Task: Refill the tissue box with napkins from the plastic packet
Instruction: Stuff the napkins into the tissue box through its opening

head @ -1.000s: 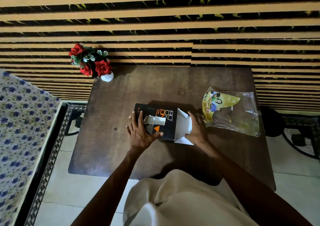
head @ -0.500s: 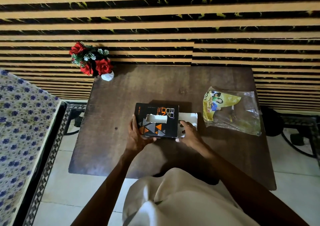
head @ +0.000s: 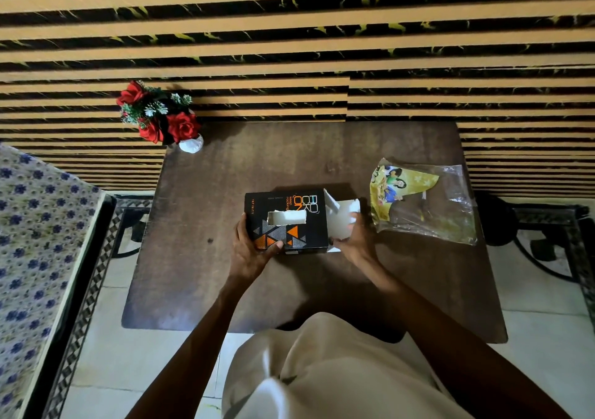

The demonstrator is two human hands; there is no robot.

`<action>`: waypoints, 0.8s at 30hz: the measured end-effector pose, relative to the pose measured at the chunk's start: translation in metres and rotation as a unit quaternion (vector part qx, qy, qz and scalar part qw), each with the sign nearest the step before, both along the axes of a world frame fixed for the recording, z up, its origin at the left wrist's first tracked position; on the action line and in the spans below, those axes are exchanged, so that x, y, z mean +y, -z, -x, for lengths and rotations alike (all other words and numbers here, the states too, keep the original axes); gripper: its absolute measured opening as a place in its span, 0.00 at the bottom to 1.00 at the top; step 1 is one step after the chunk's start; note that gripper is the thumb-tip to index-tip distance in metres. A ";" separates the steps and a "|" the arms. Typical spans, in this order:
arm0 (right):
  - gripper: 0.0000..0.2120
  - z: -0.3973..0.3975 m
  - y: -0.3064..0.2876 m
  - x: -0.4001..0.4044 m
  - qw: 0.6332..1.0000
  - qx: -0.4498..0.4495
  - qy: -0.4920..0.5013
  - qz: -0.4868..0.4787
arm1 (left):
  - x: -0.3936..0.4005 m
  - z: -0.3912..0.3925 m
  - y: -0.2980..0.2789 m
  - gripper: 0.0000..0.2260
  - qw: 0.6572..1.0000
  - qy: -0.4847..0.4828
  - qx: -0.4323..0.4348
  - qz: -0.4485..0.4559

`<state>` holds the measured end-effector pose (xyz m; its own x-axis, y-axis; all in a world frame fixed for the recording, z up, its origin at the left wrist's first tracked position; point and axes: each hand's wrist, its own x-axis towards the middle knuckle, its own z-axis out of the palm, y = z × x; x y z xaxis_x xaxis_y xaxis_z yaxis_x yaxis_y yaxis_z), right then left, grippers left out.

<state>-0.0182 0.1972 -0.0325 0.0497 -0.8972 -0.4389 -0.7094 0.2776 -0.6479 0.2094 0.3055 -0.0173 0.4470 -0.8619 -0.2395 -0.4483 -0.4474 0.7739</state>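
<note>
Your left hand (head: 249, 251) grips the near left corner of the tissue box (head: 286, 206), thumb on top; the fingers of your right hand (head: 357, 241) lie on its open white end flap (head: 346, 212), pinching or only pushing I cannot tell. The box stands in the middle of the table (head: 257, 161), with the plastic packet (head: 418, 203) just beside it on the right, looking nearly empty. I judge the filling is done and closing the flap remains.

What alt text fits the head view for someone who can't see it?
A person's left hand grips a black tissue box on a dark table while the right hand is at its open white end flaps. A plastic packet lies to the right; red flowers stand at the far left corner.
</note>
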 end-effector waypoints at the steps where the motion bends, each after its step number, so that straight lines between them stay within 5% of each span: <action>1: 0.48 -0.001 0.001 -0.002 1.000 0.001 -0.004 0.015 | -0.002 0.000 0.000 0.49 1.000 0.007 -0.001 -0.001; 4: 0.58 0.000 0.004 -0.013 0.998 0.002 -0.060 0.009 | -0.007 -0.001 0.001 0.52 1.000 0.025 -0.004 -0.006; 10: 0.36 -0.005 -0.007 -0.025 0.984 -0.030 -0.149 -0.090 | -0.017 -0.008 0.003 0.60 0.998 0.053 -0.030 -0.024; 19: 0.32 -0.007 -0.013 -0.020 0.986 0.106 -0.128 -0.001 | -0.020 -0.012 0.007 0.64 0.998 0.059 -0.007 -0.022; 24: 0.32 -0.003 -0.010 -0.017 0.995 0.068 -0.068 -0.014 | -0.020 -0.010 0.004 0.64 0.998 0.063 0.001 -0.012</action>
